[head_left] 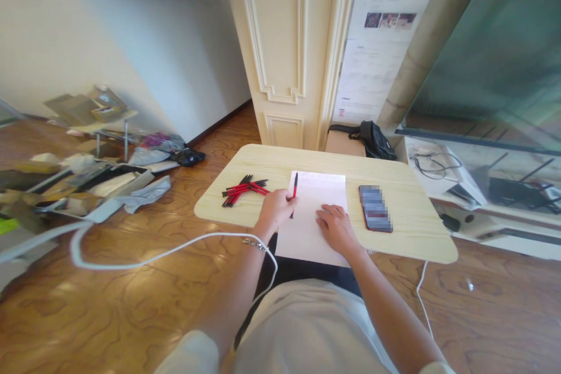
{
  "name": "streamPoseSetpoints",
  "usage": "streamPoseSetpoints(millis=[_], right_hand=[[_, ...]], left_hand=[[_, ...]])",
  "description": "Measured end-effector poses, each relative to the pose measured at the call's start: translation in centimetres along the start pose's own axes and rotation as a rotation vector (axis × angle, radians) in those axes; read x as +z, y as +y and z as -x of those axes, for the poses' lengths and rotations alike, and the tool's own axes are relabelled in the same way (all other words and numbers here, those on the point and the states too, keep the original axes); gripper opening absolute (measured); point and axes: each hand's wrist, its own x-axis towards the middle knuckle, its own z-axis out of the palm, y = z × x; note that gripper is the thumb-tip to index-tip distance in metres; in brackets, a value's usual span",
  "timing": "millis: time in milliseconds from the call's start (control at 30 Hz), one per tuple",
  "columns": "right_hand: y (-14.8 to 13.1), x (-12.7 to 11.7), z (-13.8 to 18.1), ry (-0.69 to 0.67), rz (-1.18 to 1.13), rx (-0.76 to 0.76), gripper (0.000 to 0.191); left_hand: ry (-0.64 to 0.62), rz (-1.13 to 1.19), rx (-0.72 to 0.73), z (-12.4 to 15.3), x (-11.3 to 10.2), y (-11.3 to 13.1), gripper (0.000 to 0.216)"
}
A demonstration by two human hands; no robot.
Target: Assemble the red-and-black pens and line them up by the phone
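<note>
My left hand (277, 208) is closed around a red and black pen (294, 188), held upright with its tip on the left edge of a white sheet of paper (314, 198). My right hand (336, 227) lies flat on the lower part of that sheet, fingers stretched out. A pile of several red and black pens (243, 189) rests on the small light wooden table (412, 210), just left of my left hand. A thin bracelet is on my left wrist.
A phone (375, 208) lies on the table right of the paper. A white cable (131, 260) runs across the wooden floor to my lap. Clutter (87, 178) is piled on the floor at left. A black bag (372, 139) and a low TV shelf (482, 198) stand behind the table.
</note>
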Motion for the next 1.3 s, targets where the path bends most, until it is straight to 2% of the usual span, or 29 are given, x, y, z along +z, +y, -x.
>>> streamPoseSetpoints(millis=[167, 367, 633, 933, 1133, 1300], right_hand=[[0.1, 0.1, 0.2, 0.001, 0.011, -0.032, 0.028], [0.9, 1.3, 0.2, 0.032, -0.008, -0.047, 0.030], [0.9, 1.4, 0.1, 0.016, -0.014, -0.053, 0.030], [0.8, 1.2, 0.0, 0.010, -0.038, -0.050, 0.030], [0.7, 0.6, -0.3, 0.105, -0.105, -0.068, 0.031], [0.3, -0.1, -0.2, 0.153, -0.146, -0.016, 0.030]], left_hand=[[-0.085, -0.065, -0.002, 0.1, 3.1, 2.3, 0.030], [-0.076, -0.058, -0.013, 0.6, 4.4, 2.4, 0.027], [-0.101, -0.092, -0.043, 1.2, 4.4, 2.5, 0.030], [-0.054, -0.013, -0.036, 1.7, 4.1, 2.0, 0.041], [0.017, 0.062, -0.038, 2.5, 3.9, 0.3, 0.036], [0.021, 0.114, -0.018, 3.1, 3.8, -0.3, 0.029]])
